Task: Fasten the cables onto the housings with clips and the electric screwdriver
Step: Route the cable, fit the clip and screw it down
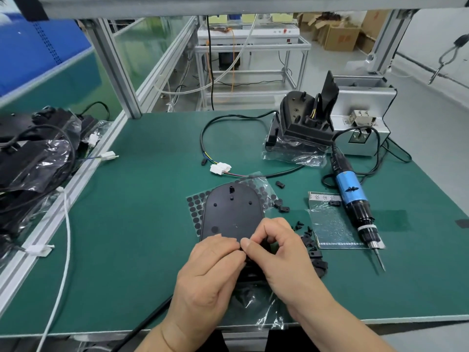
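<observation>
Well left of the flat black housing lies a heap of bagged housings. At the housing's near edge the left hand, fingers curled with its hold not discernible, meets the right hand, whose thumb and forefinger pinch a small dark part, probably a clip; a cable loops behind the housing. Just right of the housing lie loose clips, and farther right the electric screwdriver, bit pointing toward the near side.
</observation>
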The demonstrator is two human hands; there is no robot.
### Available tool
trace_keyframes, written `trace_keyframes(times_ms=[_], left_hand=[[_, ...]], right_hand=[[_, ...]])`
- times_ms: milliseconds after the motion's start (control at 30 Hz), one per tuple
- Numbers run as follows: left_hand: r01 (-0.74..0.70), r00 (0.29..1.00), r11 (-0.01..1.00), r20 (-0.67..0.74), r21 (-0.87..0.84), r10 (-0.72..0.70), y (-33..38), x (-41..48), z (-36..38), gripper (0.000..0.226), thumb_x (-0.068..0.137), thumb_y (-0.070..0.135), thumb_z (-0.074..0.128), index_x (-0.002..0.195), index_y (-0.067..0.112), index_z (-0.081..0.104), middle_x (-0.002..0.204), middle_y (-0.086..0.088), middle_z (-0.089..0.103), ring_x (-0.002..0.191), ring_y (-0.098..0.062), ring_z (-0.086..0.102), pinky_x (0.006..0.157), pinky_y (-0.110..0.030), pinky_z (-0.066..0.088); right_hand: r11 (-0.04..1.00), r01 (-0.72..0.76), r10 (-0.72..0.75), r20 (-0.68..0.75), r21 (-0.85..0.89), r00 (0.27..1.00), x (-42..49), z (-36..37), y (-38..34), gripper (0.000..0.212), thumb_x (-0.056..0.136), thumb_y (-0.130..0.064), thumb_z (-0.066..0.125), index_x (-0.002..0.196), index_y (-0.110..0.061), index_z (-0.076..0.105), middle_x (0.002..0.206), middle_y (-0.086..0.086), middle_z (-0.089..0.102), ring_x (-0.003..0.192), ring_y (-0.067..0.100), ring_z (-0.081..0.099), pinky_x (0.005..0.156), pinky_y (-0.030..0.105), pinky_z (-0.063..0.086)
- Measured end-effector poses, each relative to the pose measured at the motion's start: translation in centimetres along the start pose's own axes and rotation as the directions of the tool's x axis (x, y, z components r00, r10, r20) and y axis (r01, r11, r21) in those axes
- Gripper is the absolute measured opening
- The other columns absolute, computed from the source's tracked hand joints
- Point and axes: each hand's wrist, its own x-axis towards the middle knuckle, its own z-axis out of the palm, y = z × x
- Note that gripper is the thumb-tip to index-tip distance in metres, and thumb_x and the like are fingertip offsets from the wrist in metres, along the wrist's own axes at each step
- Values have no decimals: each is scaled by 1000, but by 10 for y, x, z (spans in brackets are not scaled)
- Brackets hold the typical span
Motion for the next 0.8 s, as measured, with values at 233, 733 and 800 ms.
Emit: trace_keyframes(times_ms=[233, 733, 800], left_hand=[[4, 1000, 1000, 10, 4, -4, 4, 2, -2, 13, 90, 7, 67, 102, 11, 71, 113, 4, 67, 109, -13, 64, 97, -41, 51], [-85, 996, 988, 12, 129, 84, 3, -2, 4, 20, 87, 1, 66, 106, 7, 68, 113, 0, 63, 106, -26, 65, 95, -45, 53], [-83, 997, 988, 16, 131, 82, 2, -3, 4, 22, 88, 2, 65, 109, 9, 65, 114, 1, 63, 105, -24, 65, 95, -46, 53]], right_hand=[[998, -35, 35, 0, 60, 999, -1, -2, 3, 23, 82, -22, 77, 66, -18, 61, 81, -9, 53, 86, 14, 51, 84, 31, 41], [502, -419, 159, -395, -757, 905, 79, -145, 41, 60, 81, -57, 68, 104, -11, 36, 102, 13, 51, 87, 35, 53, 67, 41, 43], [509, -405, 153, -383, -760, 911, 84, -145, 41, 53, 83, -52, 67, 98, -11, 36, 95, 11, 53, 80, 33, 52, 65, 39, 41]])
